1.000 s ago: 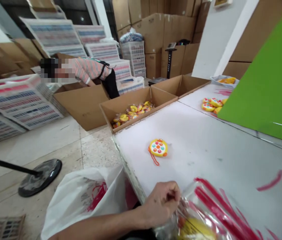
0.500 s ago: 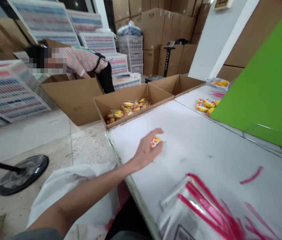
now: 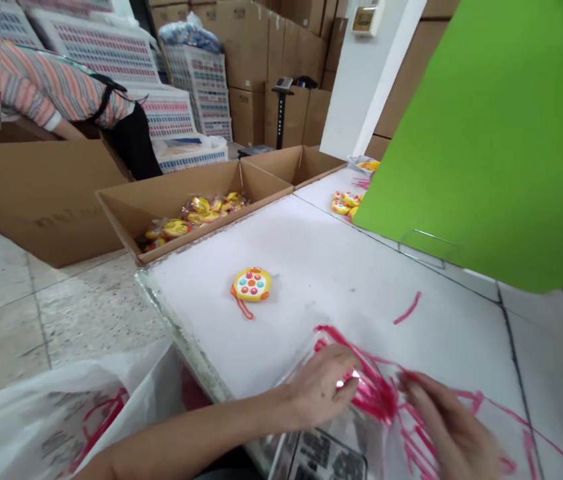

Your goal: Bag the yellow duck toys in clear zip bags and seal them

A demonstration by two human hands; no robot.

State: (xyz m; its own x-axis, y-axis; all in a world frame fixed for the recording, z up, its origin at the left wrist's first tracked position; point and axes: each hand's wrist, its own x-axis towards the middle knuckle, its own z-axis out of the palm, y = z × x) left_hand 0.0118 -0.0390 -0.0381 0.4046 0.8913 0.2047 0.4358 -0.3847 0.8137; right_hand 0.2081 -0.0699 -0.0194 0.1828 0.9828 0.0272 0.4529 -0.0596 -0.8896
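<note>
My left hand [image 3: 322, 388] lies on a stack of clear plastic bags [image 3: 328, 450] at the table's near edge, its fingers curled on a bag by the pink-edged end. To its right, my right hand [image 3: 454, 423] is partly blurred, with thumb and fingertips pinched at the end of a thin pink strip [image 3: 378, 359] running along the bag edge. Beyond both hands, a yellow chick-shaped toy [image 3: 252, 285] with coloured buttons and an orange cord lies face up on the white table, touched by neither hand.
An open carton [image 3: 201, 237] with wrapped yellow toys stands against the table's far left edge, another carton [image 3: 306, 177] behind it. A green board [image 3: 481, 147] rises at right. More toys [image 3: 345, 202] lie beside it. A person [image 3: 76, 93] bends over a box at left.
My left hand has let go of the yellow toy, leaving it on the table, and moved back to the plastic bags. My right hand has come into view. The camera view has swung rightward.
</note>
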